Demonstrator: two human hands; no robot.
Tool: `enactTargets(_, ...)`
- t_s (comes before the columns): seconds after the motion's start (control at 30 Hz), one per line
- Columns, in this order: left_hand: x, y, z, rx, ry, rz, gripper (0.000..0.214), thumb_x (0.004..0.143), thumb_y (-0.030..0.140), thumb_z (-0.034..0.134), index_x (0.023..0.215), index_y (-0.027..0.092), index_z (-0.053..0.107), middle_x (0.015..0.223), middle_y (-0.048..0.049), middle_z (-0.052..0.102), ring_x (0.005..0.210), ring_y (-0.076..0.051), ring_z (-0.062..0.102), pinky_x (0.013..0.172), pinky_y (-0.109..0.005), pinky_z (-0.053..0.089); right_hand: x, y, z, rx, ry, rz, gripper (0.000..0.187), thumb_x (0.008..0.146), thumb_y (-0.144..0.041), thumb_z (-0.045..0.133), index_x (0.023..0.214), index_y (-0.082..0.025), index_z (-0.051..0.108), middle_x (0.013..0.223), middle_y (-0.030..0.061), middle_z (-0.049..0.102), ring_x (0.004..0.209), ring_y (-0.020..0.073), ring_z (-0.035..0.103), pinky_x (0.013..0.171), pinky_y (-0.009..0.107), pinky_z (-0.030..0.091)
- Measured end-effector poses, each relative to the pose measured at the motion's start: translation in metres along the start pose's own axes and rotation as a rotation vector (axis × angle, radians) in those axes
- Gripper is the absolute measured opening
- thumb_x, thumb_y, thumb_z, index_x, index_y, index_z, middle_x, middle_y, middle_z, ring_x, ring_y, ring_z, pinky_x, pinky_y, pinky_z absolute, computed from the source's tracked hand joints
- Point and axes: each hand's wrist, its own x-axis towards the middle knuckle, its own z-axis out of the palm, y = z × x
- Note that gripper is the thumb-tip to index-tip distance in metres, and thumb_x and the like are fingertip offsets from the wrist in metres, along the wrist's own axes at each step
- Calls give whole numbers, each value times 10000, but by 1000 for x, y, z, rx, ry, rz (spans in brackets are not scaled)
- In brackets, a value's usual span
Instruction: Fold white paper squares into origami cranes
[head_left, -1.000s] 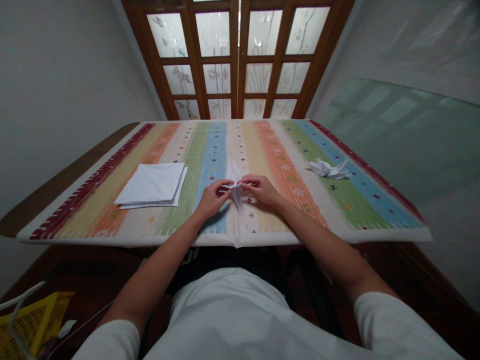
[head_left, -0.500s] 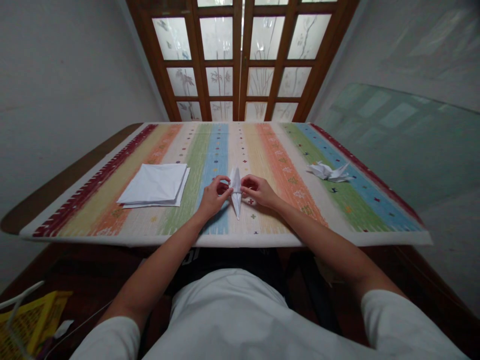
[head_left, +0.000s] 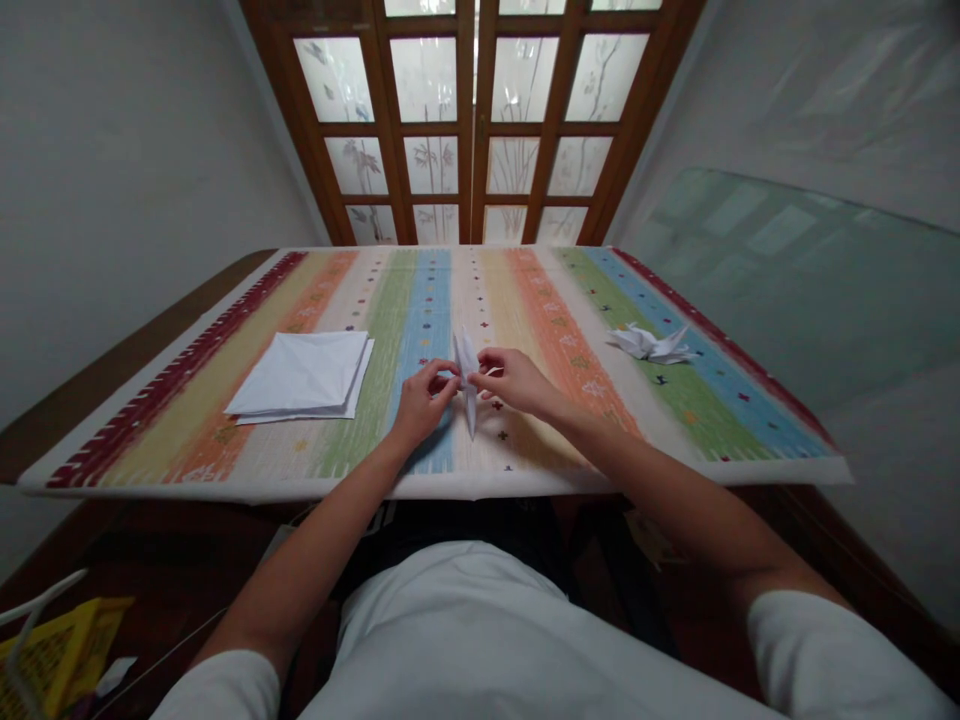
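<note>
Lengthwise front-to-back, folded paper model (head_left: 468,385) pinched between left hand (head_left: 424,402) and right hand (head_left: 517,382)

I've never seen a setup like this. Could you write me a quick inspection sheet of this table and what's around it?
Surface: striped woven cloth, flat, with colored bands.
Job's things: folded white paper upright between the hands; stack of white paper squares left of it; folded paper crane further right.
Clutter: yellow crate below the table, at lower left.
Grips: left hand and right hand both pinch the folded white paper.
Cables: white cable by the yellow crate.
Surroundings: wood-framed frosted glass doors beyond the table; greenish glass pane at right.
</note>
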Motion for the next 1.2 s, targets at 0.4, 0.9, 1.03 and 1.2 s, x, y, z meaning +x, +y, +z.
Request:
enactTargets(0.4, 6, -10, -8, -62, 130, -113, 491, 981, 648, 672, 794, 195, 688, 712, -8, 690, 685, -174, 685, 674, -286, 598, 9, 26, 20, -441, 46, -470, 277, 1001, -195, 634, 1191, -273, 819, 1061, 83, 691, 942, 219, 671, 877, 361, 600)
enactTargets(0.9, 5, -8, -6, -247, -24, -141, 340, 989, 522, 669, 1111, 206, 690, 904, -28, 738, 774, -169, 721, 702, -281, 632, 8, 32, 5, -233, 43, -464, 170, 940, -427, 796, 970, -263, 827, 1204, 103, 690, 1115, 263, 693, 895, 395, 651)
enactTargets(1.03, 4, -3, -5, -204, -29, -68, 408, 1019, 582, 615, 1058, 190, 721, 1066, -81, 734, 906, -187, 719, 775, -297, 637, 7, 31, 15, -39, 153, -319, 290, 883, -494, 821, 1004, -250, 723, 1063, 65, 717, 967, 219, 707, 757, 324, 635)
enactTargets(1.2, 3, -3, -8, -45, 8, -33, 328, 949, 507, 745, 985, 181, 746, 978, -54, 714, 875, -181, 681, 773, -282, 588, 11, 36, 21, 143, 159, -251, 504, 742, -495, 928, 1063, -276, 607, 917, -8, 688, 849, 181, 689, 629, 249, 570)
